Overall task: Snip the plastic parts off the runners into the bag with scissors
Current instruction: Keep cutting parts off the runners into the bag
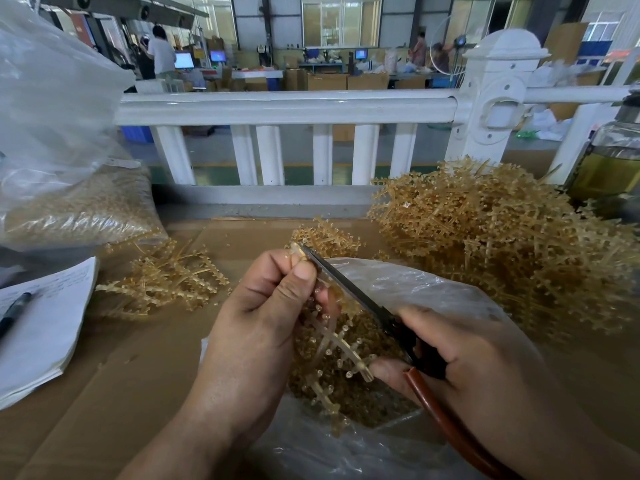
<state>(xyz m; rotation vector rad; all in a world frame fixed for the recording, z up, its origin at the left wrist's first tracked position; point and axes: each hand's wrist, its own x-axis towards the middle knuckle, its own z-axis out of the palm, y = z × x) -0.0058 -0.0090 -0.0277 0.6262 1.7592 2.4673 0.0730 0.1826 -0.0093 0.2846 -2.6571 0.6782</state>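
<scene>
Head view, looking down at a cardboard (149, 382) worktop. In the left hand (256, 327), raised over the bag (433, 282), a runner (332, 344) pinched at its upper end between thumb and curled fingers. The rest of that amber, cross-shaped piece hanging down into the bag's mouth, small knobbed parts attached along its arms. Just beside it the right hand (478, 368), fingers wrapped round the reddish-brown handle of the scissors (346, 285). Dark blades pointing up and to the left, tips at the top of the runner right by the left thumb; blades close together, whether fully closed impossible to tell. Inside the clear bag, lying open on the cardboard under both hands, a heap of loose parts (363, 400). To the right, well apart from the hands, a big tangled pile (502, 244) of amber runners, spreading to the frame's edge. Behind the scissor tips, a small clump (325, 237) of the same. To the left, a looser scatter (166, 275) of runners flat on the cardboard. Farther left, a large sack (79, 209) of clear plastic, its lower part full of amber bits, its top standing up crumpled. Near the left edge, a stack of paper (45, 334) with a pen (14, 311) lying on it. At far right, a jar (609, 164) of yellowish liquid. Along the back of the worktop, a white railing (284, 105), and beyond it a workshop floor with cartons, screens and people at benches.
</scene>
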